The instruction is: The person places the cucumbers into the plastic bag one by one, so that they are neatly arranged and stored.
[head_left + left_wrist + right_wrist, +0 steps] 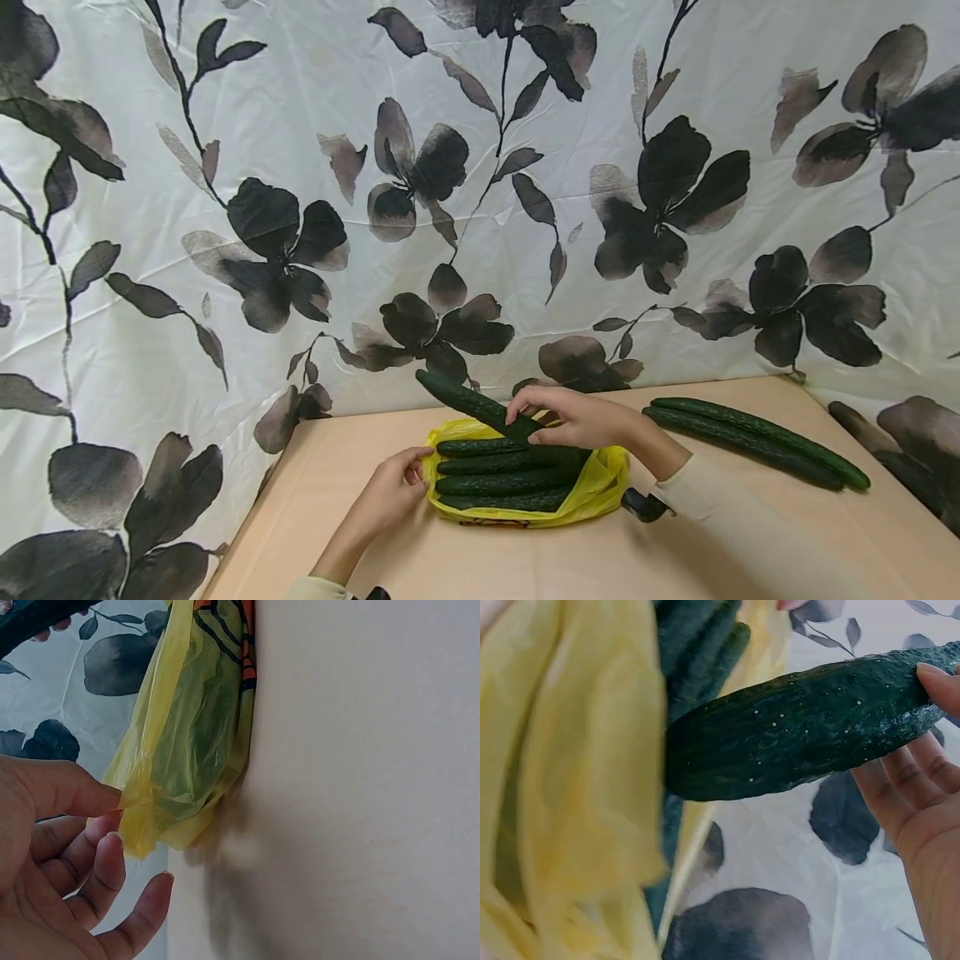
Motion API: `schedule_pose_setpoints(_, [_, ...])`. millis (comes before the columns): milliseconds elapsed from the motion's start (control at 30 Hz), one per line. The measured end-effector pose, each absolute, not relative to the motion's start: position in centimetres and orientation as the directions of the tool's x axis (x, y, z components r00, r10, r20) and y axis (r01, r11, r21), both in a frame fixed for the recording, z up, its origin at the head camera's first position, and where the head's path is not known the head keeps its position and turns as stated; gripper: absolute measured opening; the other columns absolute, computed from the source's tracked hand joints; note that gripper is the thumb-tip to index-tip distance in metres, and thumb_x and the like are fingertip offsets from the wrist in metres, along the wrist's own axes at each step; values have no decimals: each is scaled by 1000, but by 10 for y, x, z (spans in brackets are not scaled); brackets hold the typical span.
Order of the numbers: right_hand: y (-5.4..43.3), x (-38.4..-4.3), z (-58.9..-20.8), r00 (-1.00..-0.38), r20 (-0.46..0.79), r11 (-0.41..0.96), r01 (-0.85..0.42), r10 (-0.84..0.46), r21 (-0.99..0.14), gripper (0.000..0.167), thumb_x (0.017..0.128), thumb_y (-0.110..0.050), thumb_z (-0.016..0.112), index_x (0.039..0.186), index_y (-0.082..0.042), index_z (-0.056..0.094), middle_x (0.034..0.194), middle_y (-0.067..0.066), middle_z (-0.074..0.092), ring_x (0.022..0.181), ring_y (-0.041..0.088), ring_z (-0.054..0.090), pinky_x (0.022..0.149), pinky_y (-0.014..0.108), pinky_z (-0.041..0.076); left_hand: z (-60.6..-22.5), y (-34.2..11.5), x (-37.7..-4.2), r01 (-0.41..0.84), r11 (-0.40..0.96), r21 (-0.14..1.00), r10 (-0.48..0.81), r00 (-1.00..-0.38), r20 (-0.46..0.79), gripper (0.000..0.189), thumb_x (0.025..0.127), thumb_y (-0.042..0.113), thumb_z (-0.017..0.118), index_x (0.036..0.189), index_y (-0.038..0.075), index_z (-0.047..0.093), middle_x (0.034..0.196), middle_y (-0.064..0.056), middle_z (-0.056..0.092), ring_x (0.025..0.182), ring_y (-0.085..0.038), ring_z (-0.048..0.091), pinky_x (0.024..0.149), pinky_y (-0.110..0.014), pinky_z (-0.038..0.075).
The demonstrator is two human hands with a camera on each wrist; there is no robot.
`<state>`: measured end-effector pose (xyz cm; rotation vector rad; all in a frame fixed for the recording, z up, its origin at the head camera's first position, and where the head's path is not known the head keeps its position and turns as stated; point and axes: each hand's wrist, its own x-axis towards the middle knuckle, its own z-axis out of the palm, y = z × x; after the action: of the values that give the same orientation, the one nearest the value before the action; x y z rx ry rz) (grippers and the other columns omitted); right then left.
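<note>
A yellow plastic bag lies on its side on the table, its mouth spread around several dark green cucumbers. At the bag's left end my left hand pinches the thin plastic edge between thumb and index finger, the other fingers loosely bent, as the left wrist view shows. Over the bag, my right hand grips one cucumber that slants up to the left. In the right wrist view this bumpy cucumber sits between thumb and fingers, its near end beside the bag.
Two more long cucumbers lie side by side on the table to the right, beyond my right forearm. The peach-coloured tabletop ends at a white cloth with dark flowers, which hangs behind it.
</note>
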<state>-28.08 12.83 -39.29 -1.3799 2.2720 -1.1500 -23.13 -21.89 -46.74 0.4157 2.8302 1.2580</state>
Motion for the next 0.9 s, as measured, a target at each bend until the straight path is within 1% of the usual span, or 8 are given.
schedule_pose_setpoints(133, [126,-277,-401,-539,158,279,-638,-828,-717,38,100,-14,65,129,-35,54,139,-11,52,131,18,52,105,44,47,-468,-219,-231,237,642,729,252,-963,91,49,80,-11,63,129,-5,63,90,-5,57,79,-14,51,65,-22,42])
schedule_pose_setpoints(267, [127,-275,-405,-547,132,311,-640,-827,-702,39,99,-15,65,129,-37,53,137,-14,52,130,17,54,105,43,48,-469,-220,-231,239,640,730,255,-963,91,49,80,-11,62,129,-5,63,89,-5,57,80,-15,51,66,-22,42])
schedule_pose_setpoints(500, [130,-271,-406,-504,111,327,-696,-856,-639,41,98,-12,66,131,-34,56,133,-17,54,121,10,55,101,37,49,-469,-221,-230,237,642,730,249,-964,94,50,80,-12,61,129,-5,63,89,-5,57,79,-15,51,67,-22,42])
schedule_pose_setpoints(667, [131,-270,-408,-498,74,343,-690,-864,-638,40,99,-12,65,131,-34,57,133,-17,55,123,10,54,102,38,49,-468,-221,-229,234,643,729,250,-964,90,49,81,-12,62,129,-5,63,90,-7,57,80,-16,51,66,-23,42])
schedule_pose_setpoints(800, [128,-270,-409,-481,55,355,-713,-875,-605,40,99,-10,65,131,-32,59,132,-17,55,123,13,54,102,40,49,-467,-221,-229,244,644,725,254,-962,99,48,80,-12,61,128,-5,63,89,-7,57,80,-16,51,67,-23,42])
schedule_pose_setpoints(867, [125,-269,-410,-471,34,363,-722,-881,-590,39,99,-10,65,131,-31,60,131,-17,55,122,14,54,101,39,49,-468,-221,-229,247,646,722,251,-962,104,46,80,-12,61,125,-4,64,87,-6,57,80,-16,51,66,-23,42])
schedule_pose_setpoints(900, [124,-269,-410,-465,23,367,-727,-885,-581,39,99,-10,65,131,-31,60,130,-17,55,122,14,54,101,38,49,-468,-221,-229,245,650,719,247,-963,105,42,80,-12,62,121,-3,66,86,-5,57,79,-16,51,66,-23,41])
